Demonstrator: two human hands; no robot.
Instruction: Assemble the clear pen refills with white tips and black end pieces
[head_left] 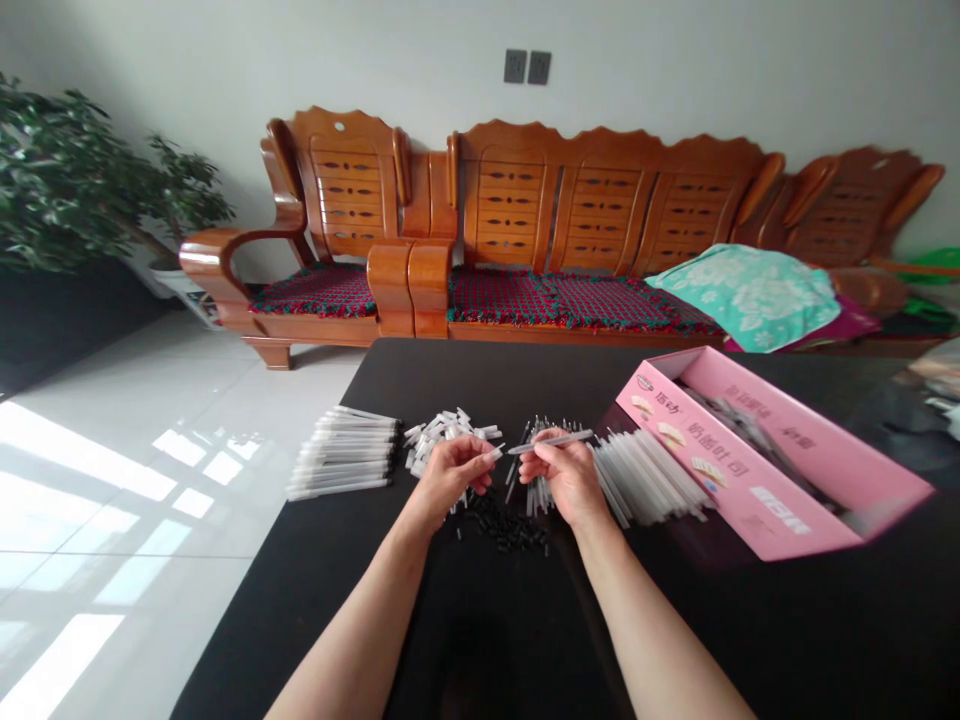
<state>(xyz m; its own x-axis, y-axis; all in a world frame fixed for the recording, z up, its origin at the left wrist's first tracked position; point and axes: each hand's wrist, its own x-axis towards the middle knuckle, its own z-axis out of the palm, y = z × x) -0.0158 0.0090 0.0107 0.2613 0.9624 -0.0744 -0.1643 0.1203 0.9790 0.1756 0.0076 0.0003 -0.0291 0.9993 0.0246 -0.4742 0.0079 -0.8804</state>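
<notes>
My left hand (pixel 450 475) pinches a small white pen part (pixel 497 453), probably a cap; its pointed end faces right. In my right hand (pixel 568 477) is a slim greyish pen (pixel 576 437), held nearly level with its tip toward that part, a small gap between them. Behind my left hand lies a heap of white caps (pixel 429 437). Small black plugs (pixel 511 530) are scattered between my wrists. Thin pen refills (pixel 537 497) lie partly hidden under my right hand, beside a row of translucent barrels (pixel 651 478).
White pens with black ends (pixel 345 452) lie stacked at the black table's (pixel 480 640) left edge. A pink box (pixel 750 480) holding greyish items stands on the right. Beyond the table are a wooden sofa (pixel 510 190), a turquoise cushion (pixel 750 290) and a potted plant (pixel 180 190).
</notes>
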